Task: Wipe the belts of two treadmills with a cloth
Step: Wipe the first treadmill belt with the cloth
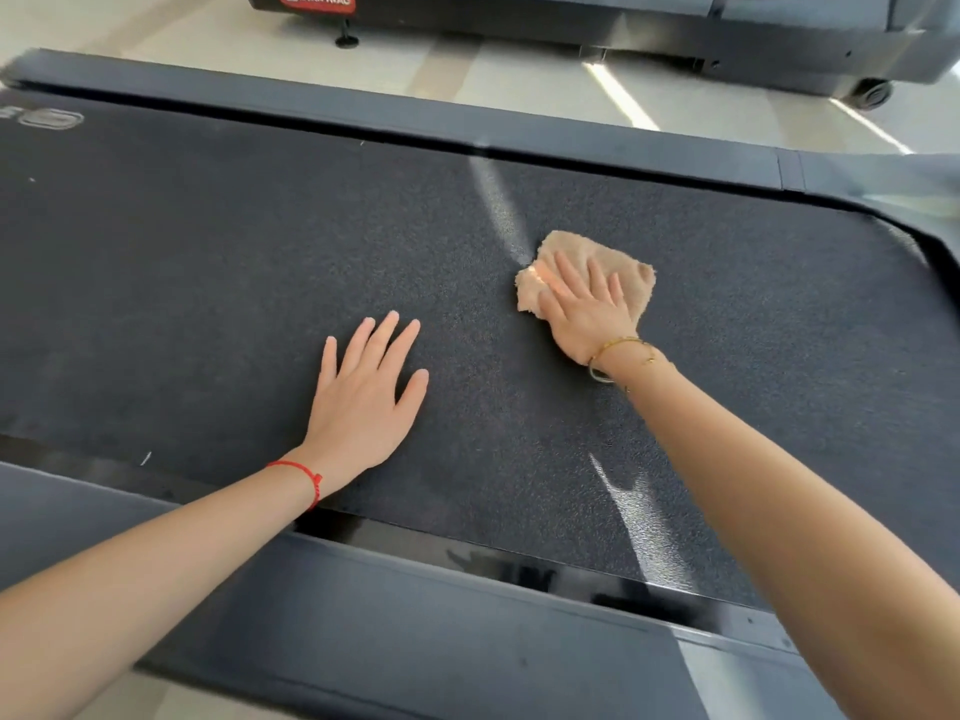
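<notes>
pale floor (524, 77) | red bracelet (304, 472) | gold bracelets (618, 350)

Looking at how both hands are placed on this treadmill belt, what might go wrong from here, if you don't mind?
The left hand leans flat on the belt; if the belt slips, the person may lurch forward. The right hand only presses the cloth with straight fingers, so it could bunch or slide out. The second treadmill behind looks untouched.

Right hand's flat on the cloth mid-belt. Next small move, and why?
Probably sweep the cloth toward the far rail. The right hand presses it flat on the belt, the left hand rests flat on the belt beside it, and bare belt lies ahead of the cloth.
</notes>
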Available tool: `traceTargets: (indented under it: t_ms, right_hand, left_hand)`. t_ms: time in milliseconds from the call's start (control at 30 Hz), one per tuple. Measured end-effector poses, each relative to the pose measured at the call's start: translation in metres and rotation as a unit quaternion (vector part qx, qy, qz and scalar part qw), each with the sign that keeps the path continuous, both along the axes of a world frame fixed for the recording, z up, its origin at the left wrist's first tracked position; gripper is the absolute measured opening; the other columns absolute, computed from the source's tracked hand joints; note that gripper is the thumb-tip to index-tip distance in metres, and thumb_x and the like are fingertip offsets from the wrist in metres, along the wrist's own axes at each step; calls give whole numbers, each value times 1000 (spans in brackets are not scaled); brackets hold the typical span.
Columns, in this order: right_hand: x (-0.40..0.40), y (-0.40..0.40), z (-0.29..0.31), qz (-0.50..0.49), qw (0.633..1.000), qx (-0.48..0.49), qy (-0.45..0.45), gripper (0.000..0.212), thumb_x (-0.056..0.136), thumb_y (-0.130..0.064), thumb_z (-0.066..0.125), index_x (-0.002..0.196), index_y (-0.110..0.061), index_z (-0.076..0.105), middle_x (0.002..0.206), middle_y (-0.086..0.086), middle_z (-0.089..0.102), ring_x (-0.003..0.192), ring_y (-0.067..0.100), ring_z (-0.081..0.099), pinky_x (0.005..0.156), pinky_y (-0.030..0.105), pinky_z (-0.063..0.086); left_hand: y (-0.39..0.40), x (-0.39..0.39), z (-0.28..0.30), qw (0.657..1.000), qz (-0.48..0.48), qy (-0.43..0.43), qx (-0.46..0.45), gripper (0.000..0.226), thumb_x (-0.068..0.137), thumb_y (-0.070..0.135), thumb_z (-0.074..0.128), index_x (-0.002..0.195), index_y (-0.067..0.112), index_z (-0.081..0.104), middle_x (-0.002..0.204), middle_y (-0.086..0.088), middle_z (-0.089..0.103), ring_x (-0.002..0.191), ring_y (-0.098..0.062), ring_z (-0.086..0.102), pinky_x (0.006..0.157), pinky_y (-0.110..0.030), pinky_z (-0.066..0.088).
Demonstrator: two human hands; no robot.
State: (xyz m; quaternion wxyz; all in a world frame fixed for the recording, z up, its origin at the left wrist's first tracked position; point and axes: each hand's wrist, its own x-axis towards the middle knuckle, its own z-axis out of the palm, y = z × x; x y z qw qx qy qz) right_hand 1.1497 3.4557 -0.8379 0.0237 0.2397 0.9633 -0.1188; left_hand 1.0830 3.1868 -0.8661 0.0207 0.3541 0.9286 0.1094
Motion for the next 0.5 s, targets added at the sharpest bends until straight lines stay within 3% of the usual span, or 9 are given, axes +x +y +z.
traceTargets:
  t_ms: [67, 133, 200, 400, 500]
  right_hand:
    - [-22, -28, 3, 31, 999, 39, 20, 52, 103, -37, 24, 154, -27, 29, 161, 4, 21, 150, 33, 14, 121, 54, 2]
    - [-39, -68, 0, 125, 991, 39, 1, 52, 106, -37, 18, 158, -29, 15, 166, 0, 5, 152, 28, 1, 120, 49, -8]
    - [-47, -108, -6, 154, 988, 6, -12, 51, 107, -40, 13, 157, -34, 5, 165, -9, -3, 152, 28, -9, 121, 46, -10]
    - [5, -183, -9, 202, 979, 3, 24, 50, 107, -41, 18, 156, -39, 8, 164, -15, -1, 152, 24, -8, 122, 44, -8]
    - [52, -189, -7, 205, 978, 3, 31, 50, 106, -43, 20, 155, -43, 9, 163, -20, 0, 152, 18, -9, 120, 35, -15]
  left_hand:
    - [-15, -18, 0, 1000, 0, 2, 1, 61, 101, 51, 19, 158, 33, 10, 166, 10, 6, 153, -13, -2, 123, -51, 1]
    - [-28, -36, 0, 1000, 9, 1, 0, 60, 101, 49, 20, 158, 32, 12, 166, 10, 8, 153, -13, 0, 123, -53, 2]
    - [-40, -52, 0, 1000, 19, -4, 0, 59, 102, 46, 22, 158, 32, 13, 166, 11, 8, 153, -13, 1, 123, -54, 2]
    - [-69, -72, 4, 1000, -6, -9, 0, 56, 105, 39, 25, 158, 29, 13, 166, 8, 8, 153, -15, 0, 122, -56, 2]
    - [-83, -80, 6, 1000, -14, -13, 4, 55, 105, 37, 25, 158, 29, 13, 166, 7, 8, 154, -16, 0, 122, -55, 0]
